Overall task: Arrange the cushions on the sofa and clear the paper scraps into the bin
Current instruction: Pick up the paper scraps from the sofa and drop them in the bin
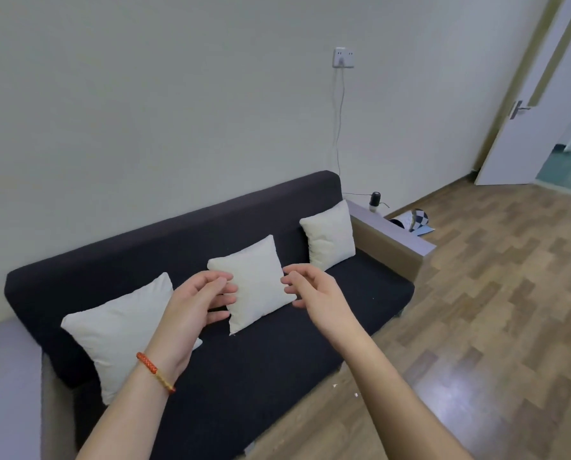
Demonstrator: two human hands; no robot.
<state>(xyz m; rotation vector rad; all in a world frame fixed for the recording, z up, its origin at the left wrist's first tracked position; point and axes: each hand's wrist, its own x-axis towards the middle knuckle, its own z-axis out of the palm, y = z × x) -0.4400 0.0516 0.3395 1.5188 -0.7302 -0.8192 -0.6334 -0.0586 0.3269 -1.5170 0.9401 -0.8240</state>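
Note:
Three cream cushions lean upright against the back of a dark sofa [327, 327]: a left cushion [111, 340], a middle cushion [257, 280] and a right cushion [330, 240]. My left hand [197, 300], with a red bracelet at the wrist, hovers in front of the middle cushion's left edge with fingers loosely curled and apart. To the cushion's right, my right hand [310, 287] is held out with fingers spread. Neither hand holds anything. Two small white paper scraps [356, 395] lie on the wooden floor near the sofa's front edge.
A grey-topped armrest [393, 234] ends the sofa on the right, with a small black device [374, 200] on it and a cable up to a wall socket [343, 57]. A checkered object [413, 221] lies behind it. An open white door [536, 104] stands at the far right.

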